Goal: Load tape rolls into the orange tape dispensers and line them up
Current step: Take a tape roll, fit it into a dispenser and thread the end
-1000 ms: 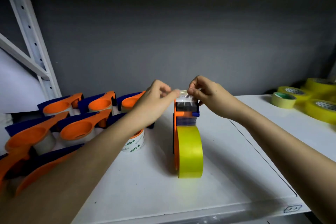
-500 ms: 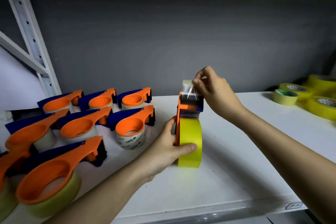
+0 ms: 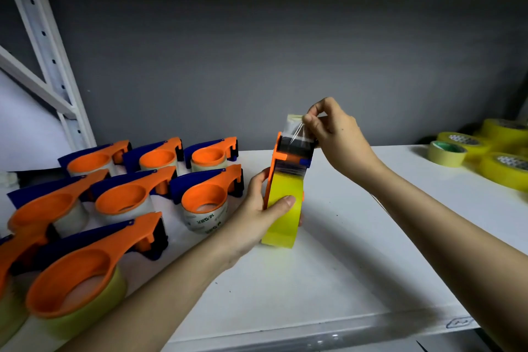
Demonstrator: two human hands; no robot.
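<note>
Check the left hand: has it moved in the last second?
Yes. The left hand has dropped from the tape end at the dispenser's top and now grips the yellow roll, nearer the shelf's front edge.

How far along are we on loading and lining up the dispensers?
Done: several loaded dispensers stand in rows at left. In hand: the left hand grips a dispenser with a yellow roll, stood on edge, while the right hand pinches its tape end. Left: loose rolls wait at far right.

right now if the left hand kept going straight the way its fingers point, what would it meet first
Nothing new: the left hand already grips the yellow tape roll in the upright orange dispenser. Past it, the white shelf looks free, though depth is hard to judge.
</note>
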